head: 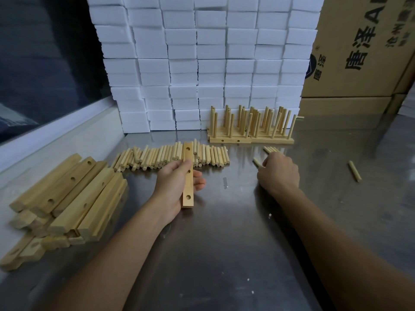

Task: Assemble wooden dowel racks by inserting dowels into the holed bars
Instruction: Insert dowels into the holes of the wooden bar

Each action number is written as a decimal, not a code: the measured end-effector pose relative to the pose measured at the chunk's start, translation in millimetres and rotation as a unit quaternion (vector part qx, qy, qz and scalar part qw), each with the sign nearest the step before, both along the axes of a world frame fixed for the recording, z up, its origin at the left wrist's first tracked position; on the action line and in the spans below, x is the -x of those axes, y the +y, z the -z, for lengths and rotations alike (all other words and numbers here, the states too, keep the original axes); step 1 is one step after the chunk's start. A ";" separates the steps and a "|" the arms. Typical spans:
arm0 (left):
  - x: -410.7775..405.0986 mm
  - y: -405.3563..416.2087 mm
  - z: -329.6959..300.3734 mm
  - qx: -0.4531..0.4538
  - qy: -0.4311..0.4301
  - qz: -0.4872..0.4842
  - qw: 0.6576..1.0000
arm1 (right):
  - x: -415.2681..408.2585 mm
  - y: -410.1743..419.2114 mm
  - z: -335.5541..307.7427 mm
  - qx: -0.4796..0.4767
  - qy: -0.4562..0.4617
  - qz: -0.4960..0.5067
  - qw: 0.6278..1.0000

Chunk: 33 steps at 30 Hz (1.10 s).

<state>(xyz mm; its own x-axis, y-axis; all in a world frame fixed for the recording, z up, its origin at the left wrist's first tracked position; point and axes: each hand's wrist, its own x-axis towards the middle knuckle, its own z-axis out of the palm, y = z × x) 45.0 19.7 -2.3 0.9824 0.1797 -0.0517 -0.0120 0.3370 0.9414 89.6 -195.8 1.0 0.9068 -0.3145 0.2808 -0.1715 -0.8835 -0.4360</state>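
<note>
On steel table point(224, 254) — flat holed bar point(188, 173) is gripped by left hand point(177, 185) | round dowels point(271, 149) are pinched by right hand point(279, 173) | dowel pile point(170, 157) is heaped behind.

Bare tabletop point(224, 232) between bar pile point(67, 198), racks point(251, 126)

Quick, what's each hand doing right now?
Left hand: grip closed round a holed bar.
Right hand: fingers curled over loose dowels; whether it holds one cannot be told.

Holed bars point(65, 198) left – dowels point(173, 157) behind, finished racks point(251, 126) right.
</note>
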 end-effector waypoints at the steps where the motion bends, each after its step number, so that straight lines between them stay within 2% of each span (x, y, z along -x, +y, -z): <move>1: -0.2 0.4 0.7 -0.004 -0.002 0.002 1.000 | 0.6 1.5 -0.7 0.015 0.018 -0.007 1.000; 4: -0.1 1.6 1.6 -0.010 -0.011 0.010 1.000 | 2.6 5.1 -0.7 0.052 0.067 -0.043 0.995; 10: 3.9 1.9 -1.5 -0.014 -0.022 0.019 0.999 | 9.3 11.5 -0.6 0.115 0.072 -0.080 0.988; 14: 5.0 0.8 -1.7 -0.040 -0.025 0.017 0.999 | 6.2 11.4 3.6 0.086 0.078 -0.135 0.984; 17: 3.9 1.5 -0.9 -0.055 -0.026 0.022 0.998 | 11.3 20.5 3.6 -0.068 0.022 -0.198 0.978; 19: 3.9 2.3 -1.5 -0.040 -0.025 0.037 0.998 | 16.9 28.5 5.6 -0.183 -0.025 -0.229 0.956; 22: 4.9 2.8 -2.5 -0.028 -0.032 0.059 0.997 | 25.2 35.5 5.2 -0.300 -0.080 -0.250 0.917; 24: 5.2 1.4 -2.2 -0.050 -0.043 0.066 0.996 | 27.4 37.0 2.2 -0.386 -0.076 -0.247 0.885; 27: 6.3 -2.1 -1.6 -0.071 -0.057 0.079 0.993 | 29.7 38.9 -2.8 -0.522 -0.045 -0.249 0.815; 30: 7.7 -4.5 -1.9 -0.070 -0.066 0.086 0.992 | 31.9 42.1 -4.3 -0.564 -0.017 -0.276 0.778; 33: 9.8 -7.2 -3.1 -0.075 -0.082 0.094 0.989 | 34.3 45.7 -2.8 -0.532 -0.016 -0.309 0.788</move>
